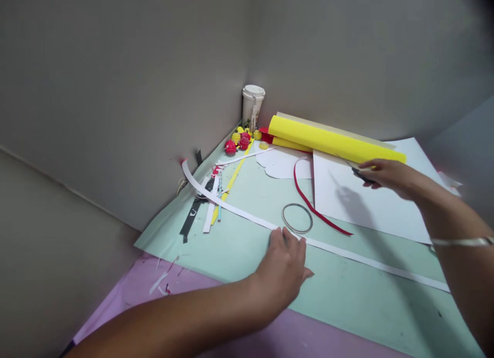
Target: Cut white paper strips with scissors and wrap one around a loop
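Note:
A long white paper strip (235,210) runs across the green sheet, its left end curling up with a red tip. My left hand (283,260) rests on the middle of this strip, fingers bent over it and thumb below. Above the white sheet (335,193) on the right, my right hand (382,175) is closed around the dark handles of scissors (360,175), whose thin blades point left toward the yellow paper roll (328,137). Just beyond my left hand lies a grey ring (284,219), with a curved red strip (303,196) beside it.
A white lidded cup (252,106) stands in the corner, with red and yellow paper balls (230,147) before it. Black tape (189,221), a blue pencil-like stick (219,198) and a yellow strip (235,178) lie left. Grey walls (154,90) enclose the green sheet (247,255).

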`<state>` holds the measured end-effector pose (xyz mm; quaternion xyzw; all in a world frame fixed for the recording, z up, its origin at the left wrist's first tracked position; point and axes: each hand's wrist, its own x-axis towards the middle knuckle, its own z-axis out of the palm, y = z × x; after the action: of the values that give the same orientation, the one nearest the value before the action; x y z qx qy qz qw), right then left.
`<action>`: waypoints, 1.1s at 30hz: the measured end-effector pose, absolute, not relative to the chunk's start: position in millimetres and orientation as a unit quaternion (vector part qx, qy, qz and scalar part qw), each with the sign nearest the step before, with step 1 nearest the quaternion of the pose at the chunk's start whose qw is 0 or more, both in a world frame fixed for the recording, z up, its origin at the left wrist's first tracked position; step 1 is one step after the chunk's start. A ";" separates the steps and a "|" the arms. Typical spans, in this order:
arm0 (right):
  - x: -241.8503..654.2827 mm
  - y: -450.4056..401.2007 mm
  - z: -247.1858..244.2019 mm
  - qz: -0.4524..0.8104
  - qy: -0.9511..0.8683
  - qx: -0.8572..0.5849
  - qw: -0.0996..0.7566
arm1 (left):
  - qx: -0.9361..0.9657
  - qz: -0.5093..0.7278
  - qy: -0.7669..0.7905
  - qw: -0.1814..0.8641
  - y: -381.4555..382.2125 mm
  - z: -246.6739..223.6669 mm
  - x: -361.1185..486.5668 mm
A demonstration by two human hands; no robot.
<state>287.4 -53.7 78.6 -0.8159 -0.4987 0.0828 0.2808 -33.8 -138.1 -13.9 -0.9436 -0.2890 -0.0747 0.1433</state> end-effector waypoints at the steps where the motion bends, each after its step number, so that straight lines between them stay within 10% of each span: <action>1: 278.6 -74.2 75.2 0.129 -0.496 -0.810 0.286 | -0.944 -0.075 -0.287 0.142 -138.0 -13.4 -33.9; 10: 162.9 -249.4 24.2 0.498 -0.310 -0.675 0.448 | -0.949 -0.059 -0.281 0.128 -136.9 -9.4 -33.0; 19: 118.7 -274.1 -3.9 0.169 -0.488 -0.800 0.305 | -0.944 -0.061 -0.290 0.145 -136.8 -7.6 -32.5; 33: 91.3 -264.1 -9.4 0.079 -0.536 -0.812 0.215 | -0.947 -0.054 -0.277 0.151 -137.1 -4.7 -32.9</action>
<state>91.3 -264.1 -9.4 -0.8123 -0.5364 0.0789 0.2149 -32.9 -137.1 -4.7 -0.9474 -0.2770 -0.0539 0.1509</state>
